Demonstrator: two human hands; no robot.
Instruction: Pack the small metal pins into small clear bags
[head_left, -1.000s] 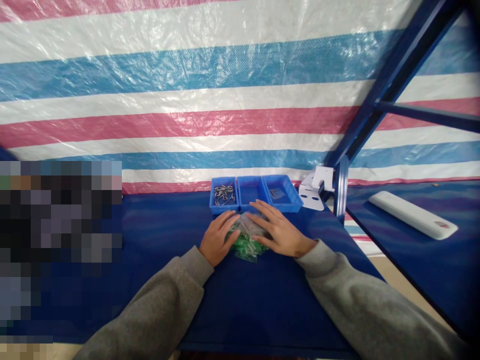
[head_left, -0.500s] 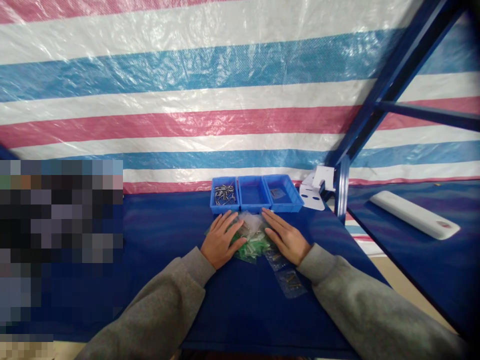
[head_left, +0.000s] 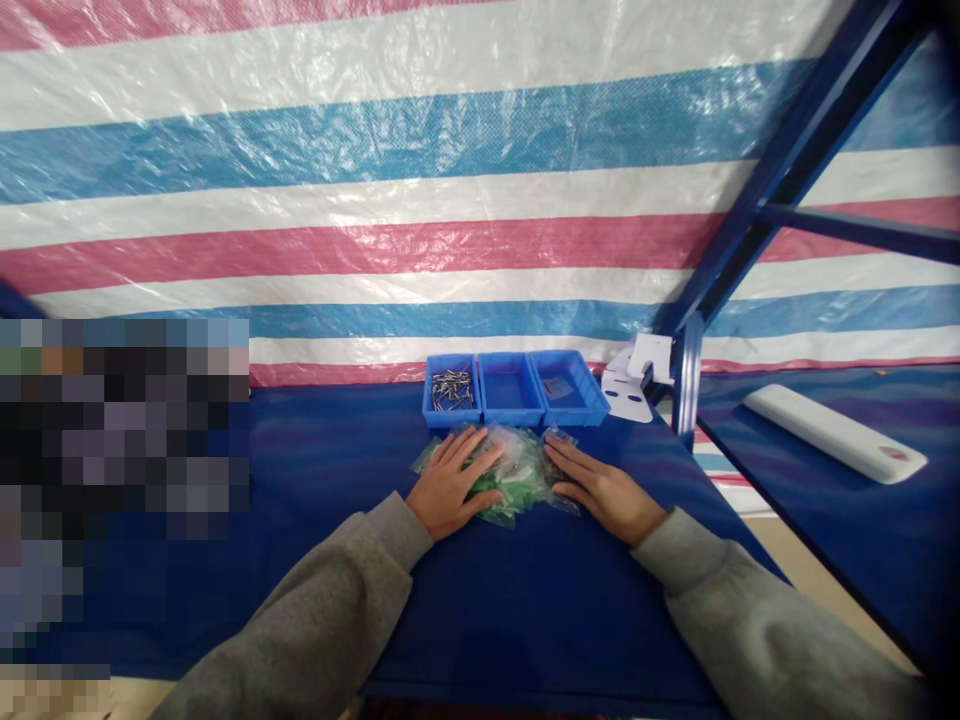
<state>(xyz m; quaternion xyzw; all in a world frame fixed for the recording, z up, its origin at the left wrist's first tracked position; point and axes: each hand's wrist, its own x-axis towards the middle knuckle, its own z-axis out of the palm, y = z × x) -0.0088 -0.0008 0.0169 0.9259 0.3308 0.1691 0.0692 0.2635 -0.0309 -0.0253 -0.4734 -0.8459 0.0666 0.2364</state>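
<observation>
A loose pile of clear and green plastic bags (head_left: 517, 478) lies on the blue tabletop, just in front of the blue bins. My left hand (head_left: 452, 485) rests on the pile's left side, fingers apart and stretched forward. Against the right side lies my right hand (head_left: 604, 488), its fingers extended over clear bags with dark contents. Both palms partly cover the pile. Behind it stand three joined bins: the left bin (head_left: 428, 400) has metal screws or similar pieces, the middle bin (head_left: 511, 416) shows its bare floor, and the right bin (head_left: 589, 408) holds a small clear bag.
White cut-out sheets (head_left: 628, 398) stand right of the bins, by a blue metal post (head_left: 685, 385). A white oblong object (head_left: 832, 432) lies on the neighbouring table across a gap. A striped tarp (head_left: 375, 240) hangs behind. At left, an area is pixelated.
The clear bags that lay near my right wrist are now gathered against the pile's right side. My right hand has shifted slightly right; my left hand has barely moved.
</observation>
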